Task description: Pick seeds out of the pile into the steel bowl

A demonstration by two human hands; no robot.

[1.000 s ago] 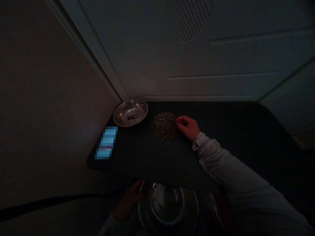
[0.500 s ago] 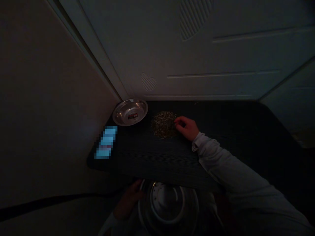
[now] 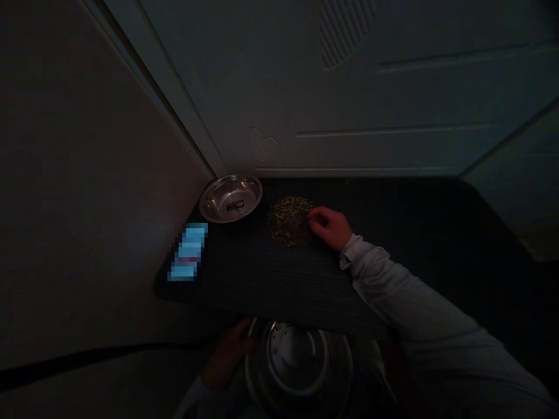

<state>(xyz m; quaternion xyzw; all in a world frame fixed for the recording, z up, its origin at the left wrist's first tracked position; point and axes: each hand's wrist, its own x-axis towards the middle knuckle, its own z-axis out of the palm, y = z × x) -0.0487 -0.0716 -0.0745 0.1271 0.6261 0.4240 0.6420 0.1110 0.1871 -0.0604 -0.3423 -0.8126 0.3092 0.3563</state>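
A heap of small mottled grains or seeds (image 3: 289,222) lies spread in a rough round on the dark table. My right hand (image 3: 331,226) rests at the heap's right edge, thumb and fingertips brought together in a pinch; whatever is between them is too small and dim to make out. Below the table's front edge, a wide metal bowl (image 3: 299,387) sits at my lap, with a few dark specks on its inner wall. My left hand (image 3: 233,352) grips this bowl's left rim, its fingers partly lost in shadow.
A shallow shiny metal basin (image 3: 213,212) with a dark label stands at the table's back left corner. A lit, pixelated phone-like rectangle (image 3: 188,253) lies in front of it. A pale panel with heart reliefs (image 3: 349,105) rises behind the dark table (image 3: 262,279).
Both hands keep almost the same places. My right fingertips have shifted very slightly to the left at the heap's edge.
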